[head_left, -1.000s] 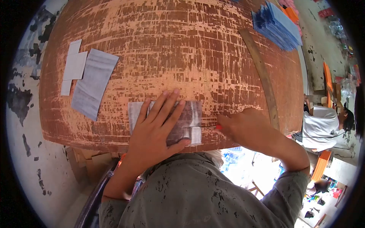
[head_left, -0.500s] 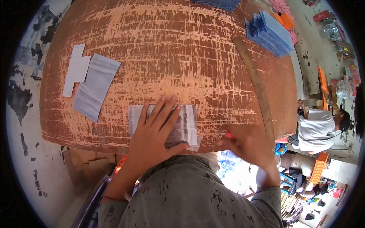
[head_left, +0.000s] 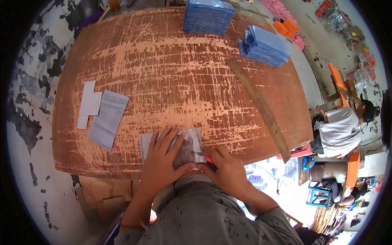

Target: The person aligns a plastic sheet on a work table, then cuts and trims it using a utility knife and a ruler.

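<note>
My left hand (head_left: 163, 159) lies flat with fingers apart on a grey streaked sheet (head_left: 192, 141) near the table's front edge. In my right hand (head_left: 228, 169) is a slim red-handled knife (head_left: 208, 159), its metal tip pointing left over the right part of the sheet. The thumbs of both hands are close together at the sheet's lower edge. Part of the sheet is hidden under my left hand. A second grey sheet (head_left: 108, 120) rests on the table to the left, beside a white stepped paper template (head_left: 90, 104).
A long worn ruler (head_left: 261, 108) slants across the right of the scratched brown table (head_left: 163, 81). Two stacks of blue sheets, one tall (head_left: 208, 18) and one lower (head_left: 264, 47), stand at the back. A person in a white shirt (head_left: 339, 130) sits at the right.
My right hand has moved left with the knife, from beside the sheet onto its right part. My left hand stays flat on the sheet. The camera view has shifted, showing more of the table's back.
</note>
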Action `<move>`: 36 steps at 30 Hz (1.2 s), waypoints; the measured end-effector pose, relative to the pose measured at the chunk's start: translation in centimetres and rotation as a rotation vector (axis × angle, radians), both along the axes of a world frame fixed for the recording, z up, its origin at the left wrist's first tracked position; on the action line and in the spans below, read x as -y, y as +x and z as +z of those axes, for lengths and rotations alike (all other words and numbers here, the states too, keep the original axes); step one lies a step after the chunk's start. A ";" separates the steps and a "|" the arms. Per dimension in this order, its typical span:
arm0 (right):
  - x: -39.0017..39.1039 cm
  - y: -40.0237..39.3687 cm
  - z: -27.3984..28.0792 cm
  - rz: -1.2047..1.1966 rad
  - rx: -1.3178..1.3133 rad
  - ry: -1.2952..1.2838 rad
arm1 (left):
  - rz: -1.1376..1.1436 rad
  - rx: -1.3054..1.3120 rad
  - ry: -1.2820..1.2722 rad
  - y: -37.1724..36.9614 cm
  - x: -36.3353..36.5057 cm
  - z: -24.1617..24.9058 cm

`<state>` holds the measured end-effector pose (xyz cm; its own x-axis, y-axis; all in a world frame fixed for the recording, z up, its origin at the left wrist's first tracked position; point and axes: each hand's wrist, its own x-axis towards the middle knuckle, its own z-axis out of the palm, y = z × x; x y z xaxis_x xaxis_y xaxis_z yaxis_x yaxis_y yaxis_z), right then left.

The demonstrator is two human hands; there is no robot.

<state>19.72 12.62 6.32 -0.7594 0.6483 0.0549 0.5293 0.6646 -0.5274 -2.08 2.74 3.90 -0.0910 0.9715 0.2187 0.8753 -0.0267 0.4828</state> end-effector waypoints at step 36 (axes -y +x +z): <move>1.5 0.0 -1.8 -0.131 -0.143 0.028 | 0.095 0.028 -0.061 0.4 -1.5 3.7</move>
<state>19.75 11.11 4.54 -0.6520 0.7375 0.1760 0.5327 0.6108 -0.5858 -1.65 4.26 7.60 -0.1884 0.9698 0.1550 0.8585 0.0860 0.5056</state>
